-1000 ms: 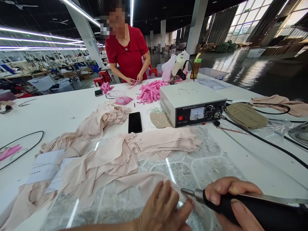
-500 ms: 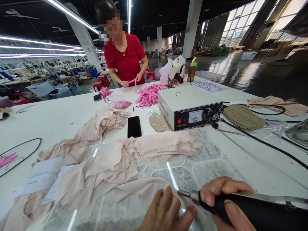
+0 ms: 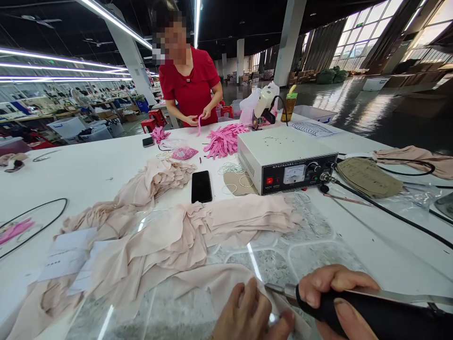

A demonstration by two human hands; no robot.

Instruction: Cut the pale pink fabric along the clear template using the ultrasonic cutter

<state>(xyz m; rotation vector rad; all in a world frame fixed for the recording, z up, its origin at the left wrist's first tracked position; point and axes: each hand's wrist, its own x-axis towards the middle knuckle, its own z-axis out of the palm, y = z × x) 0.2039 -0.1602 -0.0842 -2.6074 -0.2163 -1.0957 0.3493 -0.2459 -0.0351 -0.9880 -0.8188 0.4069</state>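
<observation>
Left hand (image 3: 246, 314), knuckles up, on beige fabric (image 3: 223, 279)

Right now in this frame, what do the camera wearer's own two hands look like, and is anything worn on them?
The left hand and right hand are both bare, without gloves, and no ring shows on the visible fingers. No sleeve is in view; the forearms are out of frame, so what they wear cannot be told.

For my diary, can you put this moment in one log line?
left hand: on cloth; right hand: holding tool; tip: at cloth
</observation>
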